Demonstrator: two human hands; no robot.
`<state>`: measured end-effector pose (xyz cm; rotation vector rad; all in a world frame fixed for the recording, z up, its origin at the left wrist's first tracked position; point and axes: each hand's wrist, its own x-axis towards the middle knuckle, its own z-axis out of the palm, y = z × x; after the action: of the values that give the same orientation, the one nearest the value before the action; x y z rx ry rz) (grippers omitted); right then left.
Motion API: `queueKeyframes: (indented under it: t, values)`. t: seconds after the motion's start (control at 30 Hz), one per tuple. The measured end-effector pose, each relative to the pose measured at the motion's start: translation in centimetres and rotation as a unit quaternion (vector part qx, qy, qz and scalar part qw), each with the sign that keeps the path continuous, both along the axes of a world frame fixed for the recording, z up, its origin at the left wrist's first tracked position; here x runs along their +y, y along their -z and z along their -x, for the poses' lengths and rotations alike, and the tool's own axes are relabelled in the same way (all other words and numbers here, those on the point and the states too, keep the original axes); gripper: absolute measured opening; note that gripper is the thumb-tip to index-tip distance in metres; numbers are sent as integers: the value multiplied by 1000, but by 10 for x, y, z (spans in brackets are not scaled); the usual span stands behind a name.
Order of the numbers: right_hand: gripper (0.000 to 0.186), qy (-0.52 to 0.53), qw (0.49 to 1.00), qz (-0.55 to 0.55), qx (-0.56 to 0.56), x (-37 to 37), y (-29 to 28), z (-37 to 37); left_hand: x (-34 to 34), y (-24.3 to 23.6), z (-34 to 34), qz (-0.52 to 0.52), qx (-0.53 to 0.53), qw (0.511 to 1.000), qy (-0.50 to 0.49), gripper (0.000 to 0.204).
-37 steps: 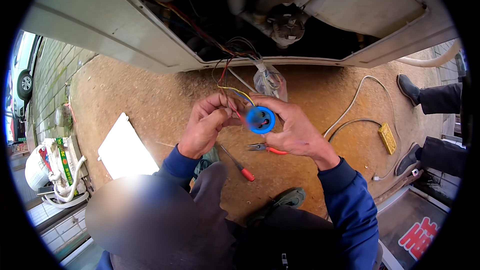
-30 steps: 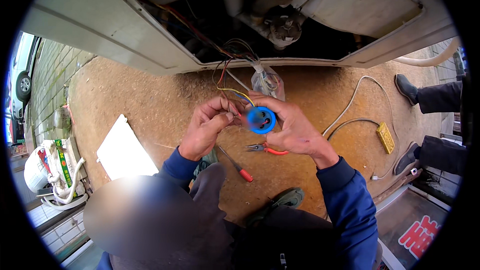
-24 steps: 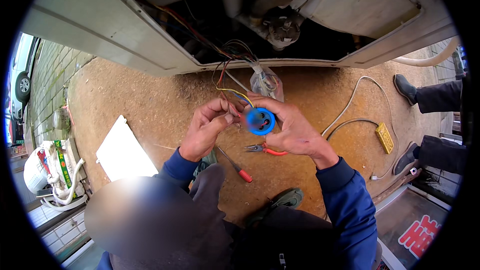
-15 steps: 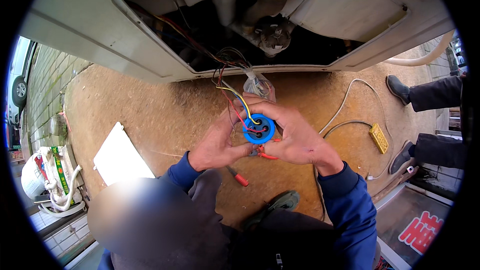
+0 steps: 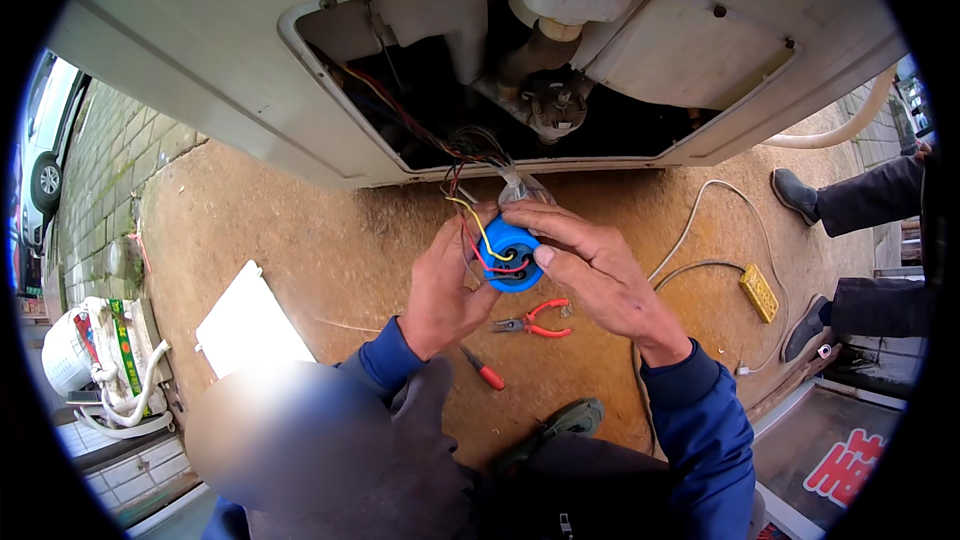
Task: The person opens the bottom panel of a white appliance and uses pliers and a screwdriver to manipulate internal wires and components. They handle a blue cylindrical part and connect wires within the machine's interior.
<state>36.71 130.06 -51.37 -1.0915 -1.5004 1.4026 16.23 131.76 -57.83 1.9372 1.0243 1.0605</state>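
A large white appliance (image 5: 250,70) lies tipped on the bare dirt ground (image 5: 300,240), its underside opened so that the motor and pump parts (image 5: 550,105) inside the cavity are exposed; this position likely serves to give access from above. A bundle of wires (image 5: 470,155) runs out of the opening and down to a round blue component (image 5: 508,255), which is held just below the cavity edge, probably because the wire length allows no further travel. The left hand (image 5: 445,290) cups the component from the left and beneath, fingers closed against its side. The right hand (image 5: 600,275) grips it from the right, thumb pressed on its face and fingers curled over the top rim, so the piece sits clamped between both hands with yellow and red leads (image 5: 485,235) entering its centre. On the ground directly below lie red-handled pliers (image 5: 532,320) and a red-handled screwdriver (image 5: 483,370), within easy reach. A yellow power strip (image 5: 758,292) rests to the right.
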Motion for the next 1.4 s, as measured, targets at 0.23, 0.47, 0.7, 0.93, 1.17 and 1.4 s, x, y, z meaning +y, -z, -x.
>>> queueKeyframes:
  t: [0.23, 0.47, 0.7, 0.93, 1.17, 1.4]
  values:
    - [37, 11, 1000, 9, 3, -1, 1, 3, -3, -2, -2, 19, -13, 1000, -12, 55]
    - [36, 28, 1000, 13, 6, -2, 3, 5, -5, -2, -3, 20, -23, 999, -15, 50]
    - [35, 33, 999, 28, 2, 0, 4, 3, -8, -2, -3, 28, -5, 1000, -9, 50]
    - [36, 41, 997, 58, -38, 0, -6, 4, -10, 4, -1, 41, 15, 999, -5, 54]
    - [35, 44, 998, 18, -32, -1, 1, 2, -10, 15, 2, 92, -10, 995, 27, 66]
    - [36, 32, 999, 6, -34, -1, -4, 3, -7, 13, 5, 178, -85, 978, 65, 54]
